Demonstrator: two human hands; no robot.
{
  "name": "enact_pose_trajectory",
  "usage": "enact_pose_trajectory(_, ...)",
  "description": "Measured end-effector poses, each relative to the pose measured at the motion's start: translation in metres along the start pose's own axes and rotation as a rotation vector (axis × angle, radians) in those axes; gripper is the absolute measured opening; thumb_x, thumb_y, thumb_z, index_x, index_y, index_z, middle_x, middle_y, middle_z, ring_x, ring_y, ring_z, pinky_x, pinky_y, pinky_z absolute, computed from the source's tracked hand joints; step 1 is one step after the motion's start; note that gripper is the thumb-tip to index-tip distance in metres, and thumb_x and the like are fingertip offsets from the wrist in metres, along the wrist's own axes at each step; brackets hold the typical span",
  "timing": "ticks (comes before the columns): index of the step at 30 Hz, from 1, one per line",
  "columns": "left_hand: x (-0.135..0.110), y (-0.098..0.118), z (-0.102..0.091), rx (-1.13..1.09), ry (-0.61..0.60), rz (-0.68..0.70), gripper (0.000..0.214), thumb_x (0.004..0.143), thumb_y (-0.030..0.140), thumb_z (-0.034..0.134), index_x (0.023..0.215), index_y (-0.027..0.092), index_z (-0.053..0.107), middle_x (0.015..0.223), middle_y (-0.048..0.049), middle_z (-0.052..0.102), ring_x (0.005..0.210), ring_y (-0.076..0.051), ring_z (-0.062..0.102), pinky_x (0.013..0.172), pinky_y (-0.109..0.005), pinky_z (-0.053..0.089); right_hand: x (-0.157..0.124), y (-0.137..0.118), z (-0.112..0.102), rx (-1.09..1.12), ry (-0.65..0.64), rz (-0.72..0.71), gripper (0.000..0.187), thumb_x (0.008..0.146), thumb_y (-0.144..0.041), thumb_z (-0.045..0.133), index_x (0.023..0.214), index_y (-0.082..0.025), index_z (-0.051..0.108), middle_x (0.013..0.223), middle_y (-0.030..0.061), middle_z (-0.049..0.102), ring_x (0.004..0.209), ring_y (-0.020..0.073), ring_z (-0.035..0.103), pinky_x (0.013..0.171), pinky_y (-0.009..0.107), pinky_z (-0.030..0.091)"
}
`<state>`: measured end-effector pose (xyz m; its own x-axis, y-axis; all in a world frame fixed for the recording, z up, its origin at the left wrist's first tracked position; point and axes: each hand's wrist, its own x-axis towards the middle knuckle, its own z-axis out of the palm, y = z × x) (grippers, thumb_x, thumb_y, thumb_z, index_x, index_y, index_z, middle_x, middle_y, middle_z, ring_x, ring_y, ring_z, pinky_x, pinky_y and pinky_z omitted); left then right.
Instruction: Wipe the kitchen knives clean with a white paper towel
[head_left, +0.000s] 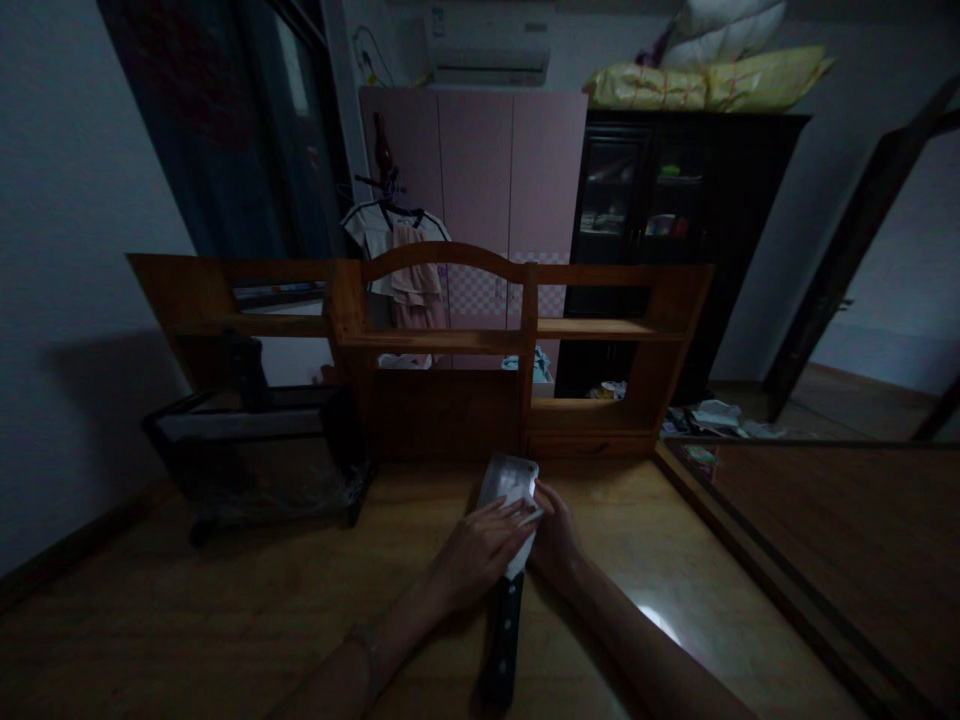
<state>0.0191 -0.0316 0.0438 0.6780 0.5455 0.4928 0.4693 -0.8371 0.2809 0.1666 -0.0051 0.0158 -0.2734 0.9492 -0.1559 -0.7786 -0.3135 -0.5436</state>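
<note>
A cleaver [508,625] with a black riveted handle points its handle toward me, low over the wooden tabletop. Its broad grey blade [504,478] has a small hole near the far right corner. Across the flat of the blade lies my left hand [484,545], fingers stretched out and close together. My right hand [556,530] grips the blade's right side, its thumb and fingers near the far end. A whitish patch shows below the left fingers; whether it is bright blade or a thin cloth I cannot tell. The dim light hides the fingertips' exact contact.
The wooden tabletop [420,500] carries a low shelf unit [442,342] along its back. A black-framed clear case [255,450] stands at the left. To the right runs a wood-edged surface [825,520]. Wardrobes and hanging clothes are behind.
</note>
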Motion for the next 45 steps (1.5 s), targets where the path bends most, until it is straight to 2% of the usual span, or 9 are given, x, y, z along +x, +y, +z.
enact_pose_trajectory(6, 0.000, -0.006, 0.005, -0.007, 0.063, -0.101, 0.037, 0.097, 0.028, 0.027, 0.124, 0.030, 0.052, 0.127, 0.0029, 0.055, 0.124, -0.014, 0.043, 0.107, -0.037, 0.033, 0.000, -0.001, 0.000, 0.005, -0.090, 0.057, 0.024, 0.079, -0.036, 0.052, 0.083, -0.016, 0.065, 0.070, 0.0047, 0.068, 0.077, 0.0223, 0.065, 0.073, 0.036, 0.049)
enact_pose_trajectory(14, -0.006, -0.021, 0.009, 0.024, 0.240, -0.318, 0.036, 0.096, 0.033, 0.030, 0.116, 0.027, 0.060, 0.122, 0.0004, 0.059, 0.119, -0.017, 0.049, 0.104, -0.037, 0.037, -0.002, 0.000, 0.000, -0.049, -0.075, 0.018, 0.026, 0.079, -0.038, 0.054, 0.093, -0.017, 0.064, 0.079, 0.0038, 0.068, 0.072, 0.0187, 0.063, 0.069, 0.032, 0.049)
enact_pose_trajectory(18, -0.009, -0.030, 0.012, 0.032, 0.300, -0.417, 0.038, 0.097, 0.031, 0.028, 0.113, 0.028, 0.062, 0.122, 0.0011, 0.059, 0.119, -0.018, 0.049, 0.100, -0.037, 0.041, -0.005, 0.000, 0.005, -0.064, -0.028, 0.026, 0.025, 0.079, -0.039, 0.054, 0.089, -0.019, 0.064, 0.074, 0.0035, 0.067, 0.068, 0.0195, 0.063, 0.068, 0.034, 0.049)
enact_pose_trajectory(20, -0.009, -0.030, 0.010, 0.039, 0.308, -0.393, 0.038, 0.097, 0.030, 0.027, 0.116, 0.028, 0.060, 0.126, 0.0011, 0.056, 0.121, -0.017, 0.047, 0.102, -0.038, 0.040, -0.004, 0.000, 0.005, -0.072, -0.023, 0.036, 0.026, 0.079, -0.040, 0.054, 0.089, -0.019, 0.064, 0.073, 0.0037, 0.067, 0.068, 0.0204, 0.063, 0.068, 0.035, 0.049)
enact_pose_trajectory(22, -0.009, -0.024, 0.005, 0.044, 0.275, -0.280, 0.037, 0.097, 0.027, 0.027, 0.123, 0.028, 0.054, 0.130, 0.0012, 0.053, 0.124, -0.017, 0.043, 0.105, -0.040, 0.035, -0.003, 0.000, 0.004, -0.064, -0.042, 0.034, 0.027, 0.078, -0.041, 0.054, 0.091, -0.019, 0.064, 0.074, 0.0039, 0.068, 0.070, 0.0209, 0.064, 0.068, 0.036, 0.049)
enact_pose_trajectory(25, -0.006, -0.012, -0.001, 0.032, 0.134, -0.053, 0.039, 0.096, 0.024, 0.028, 0.130, 0.028, 0.046, 0.134, 0.0017, 0.049, 0.128, -0.017, 0.037, 0.108, -0.039, 0.031, 0.000, 0.000, 0.000, -0.031, -0.065, 0.027, 0.023, 0.078, -0.039, 0.054, 0.084, -0.019, 0.065, 0.073, 0.0034, 0.068, 0.070, 0.0199, 0.064, 0.069, 0.034, 0.049)
enact_pose_trajectory(28, -0.004, -0.002, -0.002, 0.001, 0.008, 0.043, 0.039, 0.096, 0.024, 0.028, 0.133, 0.029, 0.043, 0.132, 0.0018, 0.050, 0.127, -0.015, 0.039, 0.106, -0.035, 0.033, 0.003, 0.001, -0.003, -0.017, -0.105, 0.011, 0.024, 0.079, -0.038, 0.053, 0.075, -0.017, 0.064, 0.067, 0.0026, 0.067, 0.064, 0.0179, 0.062, 0.067, 0.031, 0.048)
enact_pose_trajectory(33, -0.004, -0.003, 0.003, 0.008, -0.030, 0.001, 0.038, 0.097, 0.026, 0.027, 0.131, 0.028, 0.045, 0.129, 0.0007, 0.054, 0.122, -0.013, 0.045, 0.106, -0.034, 0.033, 0.004, 0.001, -0.003, -0.014, -0.109, 0.026, 0.025, 0.079, -0.038, 0.053, 0.072, -0.017, 0.064, 0.063, 0.0018, 0.067, 0.062, 0.0172, 0.062, 0.069, 0.031, 0.048)
enact_pose_trajectory(45, -0.006, -0.018, 0.009, 0.041, 0.140, -0.145, 0.039, 0.097, 0.024, 0.026, 0.118, 0.026, 0.059, 0.122, 0.0011, 0.059, 0.118, -0.016, 0.050, 0.103, -0.035, 0.038, 0.003, 0.003, -0.004, -0.019, -0.095, 0.011, 0.025, 0.081, -0.036, 0.052, 0.088, -0.016, 0.065, 0.079, 0.0056, 0.069, 0.075, 0.0196, 0.064, 0.070, 0.032, 0.049)
